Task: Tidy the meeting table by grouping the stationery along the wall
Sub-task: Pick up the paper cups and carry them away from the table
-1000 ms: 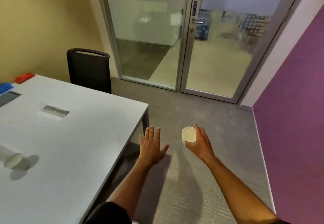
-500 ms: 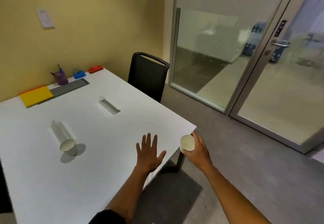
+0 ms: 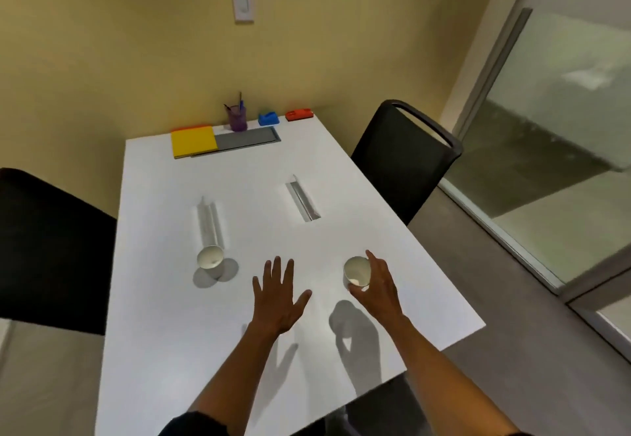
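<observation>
Paper cup (image 3: 356, 271), likely light and crushable, gripped round its side by right hand (image 3: 379, 287) above white desk (image 3: 164, 299); left hand (image 3: 278, 295) spread, holding nothing

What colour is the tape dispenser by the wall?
Blue; the tape dispenser shows in the head view.
</observation>
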Demonstrator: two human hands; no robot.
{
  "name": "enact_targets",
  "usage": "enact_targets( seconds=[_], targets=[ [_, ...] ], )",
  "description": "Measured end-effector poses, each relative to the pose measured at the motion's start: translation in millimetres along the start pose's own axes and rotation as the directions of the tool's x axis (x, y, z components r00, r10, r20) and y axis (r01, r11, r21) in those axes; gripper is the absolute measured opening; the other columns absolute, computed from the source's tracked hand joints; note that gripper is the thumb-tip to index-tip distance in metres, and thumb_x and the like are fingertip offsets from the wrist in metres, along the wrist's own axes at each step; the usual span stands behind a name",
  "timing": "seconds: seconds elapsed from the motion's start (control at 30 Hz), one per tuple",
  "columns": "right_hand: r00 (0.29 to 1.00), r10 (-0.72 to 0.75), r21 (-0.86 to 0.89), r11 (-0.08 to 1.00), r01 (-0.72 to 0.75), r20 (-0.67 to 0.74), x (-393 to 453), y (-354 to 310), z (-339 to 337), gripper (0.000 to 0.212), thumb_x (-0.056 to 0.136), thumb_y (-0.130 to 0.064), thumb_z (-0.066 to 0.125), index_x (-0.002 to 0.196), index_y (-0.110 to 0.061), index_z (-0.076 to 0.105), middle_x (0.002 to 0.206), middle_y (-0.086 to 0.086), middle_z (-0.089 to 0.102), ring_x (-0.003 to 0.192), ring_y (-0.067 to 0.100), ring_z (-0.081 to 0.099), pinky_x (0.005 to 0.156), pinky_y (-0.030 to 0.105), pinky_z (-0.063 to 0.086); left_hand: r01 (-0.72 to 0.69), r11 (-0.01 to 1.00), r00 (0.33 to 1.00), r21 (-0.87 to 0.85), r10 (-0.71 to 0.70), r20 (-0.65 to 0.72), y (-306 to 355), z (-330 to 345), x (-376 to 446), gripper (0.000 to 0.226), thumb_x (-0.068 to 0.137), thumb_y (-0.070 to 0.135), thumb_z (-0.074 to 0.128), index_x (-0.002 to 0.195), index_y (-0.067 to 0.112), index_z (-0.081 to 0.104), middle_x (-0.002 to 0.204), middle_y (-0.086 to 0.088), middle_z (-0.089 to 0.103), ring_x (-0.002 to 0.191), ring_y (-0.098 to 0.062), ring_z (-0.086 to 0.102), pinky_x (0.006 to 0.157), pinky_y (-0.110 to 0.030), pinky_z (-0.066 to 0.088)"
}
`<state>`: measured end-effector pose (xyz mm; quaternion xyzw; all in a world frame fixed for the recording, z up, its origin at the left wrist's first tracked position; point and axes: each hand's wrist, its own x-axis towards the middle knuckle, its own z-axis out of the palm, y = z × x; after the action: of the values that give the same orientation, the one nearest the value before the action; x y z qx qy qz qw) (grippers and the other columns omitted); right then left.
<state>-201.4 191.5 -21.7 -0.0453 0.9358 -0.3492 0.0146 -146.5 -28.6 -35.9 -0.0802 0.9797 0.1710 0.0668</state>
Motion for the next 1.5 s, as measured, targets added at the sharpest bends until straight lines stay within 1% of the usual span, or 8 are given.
enact_targets(
  seconds=[0.2,0.37,0.6,0.83,1.1,1.33,1.43,1.5],
  targets=[
    [0.988,-0.044,0.086,0.996,0.032,0.148,91,-13,33,0.088,0.077,-0.026,0.077,0.149,-0.022,0.028,0.136,0.003,0.045,0.124,0.023,0.049,0.097,0.034,0.046,0.123,0.992,0.992,-0.018,-0.123,-0.007,-7,-8,61,0.079,0.094,0.063,0.028,0.154,0.024,-0.003,0.163,-0.007,-0.01,0.15,-0.026,-0.013,0.119,-0.053,-0.001],
    [0.978,-0.046,0.119,0.993,0.022,0.202,154,-14,59,0.083,0.078,-0.022,0.075,0.148,-0.021,0.03,0.135,0.003,0.048,0.124,0.026,0.048,0.1,0.035,0.045,0.192,0.981,0.981,0.022,-0.191,-0.024,-6,-13,112,0.078,0.094,0.063,0.027,0.154,0.024,-0.005,0.162,-0.006,-0.013,0.15,-0.026,-0.014,0.119,-0.053,-0.002],
    [0.964,-0.032,0.115,0.993,0.001,0.265,204,-10,90,0.08,0.079,-0.028,0.074,0.146,-0.02,0.033,0.132,0.002,0.051,0.122,0.024,0.05,0.1,0.033,0.044,0.281,0.96,0.96,0.0,-0.281,0.0,-8,2,153,0.078,0.094,0.063,0.027,0.153,0.026,-0.008,0.162,-0.004,-0.017,0.149,-0.025,-0.018,0.12,-0.053,-0.005],
    [0.959,-0.061,0.184,0.983,0.009,0.278,230,-8,101,0.076,0.077,-0.021,0.075,0.143,-0.027,0.037,0.127,0.0,0.053,0.118,0.021,0.051,0.1,0.038,0.045,0.32,0.948,0.947,-0.008,-0.319,0.037,-7,24,175,0.079,0.093,0.063,0.029,0.154,0.026,-0.005,0.162,-0.004,-0.014,0.15,-0.025,-0.015,0.119,-0.052,-0.005],
    [0.968,-0.066,0.204,0.979,0.016,0.243,240,-11,108,0.071,0.077,-0.029,0.077,0.139,-0.02,0.043,0.128,0.003,0.055,0.118,0.025,0.053,0.1,0.043,0.045,0.352,0.936,0.935,-0.017,-0.351,0.056,-13,34,183,0.078,0.093,0.064,0.029,0.154,0.027,-0.004,0.162,-0.004,-0.013,0.15,-0.024,-0.014,0.119,-0.052,-0.004],
    [0.969,-0.076,0.154,0.987,0.04,0.234,248,-9,111,0.077,0.077,-0.028,0.077,0.142,-0.016,0.038,0.131,0.006,0.053,0.118,0.029,0.053,0.098,0.043,0.047,0.369,0.929,0.928,-0.028,-0.367,0.068,-14,32,185,0.079,0.093,0.064,0.028,0.153,0.027,-0.005,0.162,-0.004,-0.014,0.15,-0.024,-0.013,0.119,-0.052,-0.003],
    [0.966,-0.087,0.106,0.992,0.063,0.243,247,-10,109,0.087,0.073,-0.033,0.078,0.146,-0.015,0.033,0.135,0.005,0.05,0.121,0.027,0.051,0.098,0.041,0.046,0.371,0.928,0.927,-0.036,-0.368,0.067,-11,29,183,0.078,0.093,0.064,0.028,0.153,0.027,-0.006,0.162,-0.004,-0.014,0.15,-0.024,-0.013,0.12,-0.052,-0.003],
    [0.975,-0.083,0.082,0.994,0.067,0.205,245,-11,107,0.092,0.071,-0.039,0.078,0.147,-0.015,0.032,0.137,0.002,0.049,0.121,0.025,0.05,0.098,0.038,0.043,0.367,0.929,0.93,-0.043,-0.364,0.057,-10,27,180,0.078,0.094,0.062,0.03,0.154,0.026,-0.005,0.163,-0.005,-0.012,0.15,-0.024,-0.013,0.12,-0.053,-0.001]
  ],
)
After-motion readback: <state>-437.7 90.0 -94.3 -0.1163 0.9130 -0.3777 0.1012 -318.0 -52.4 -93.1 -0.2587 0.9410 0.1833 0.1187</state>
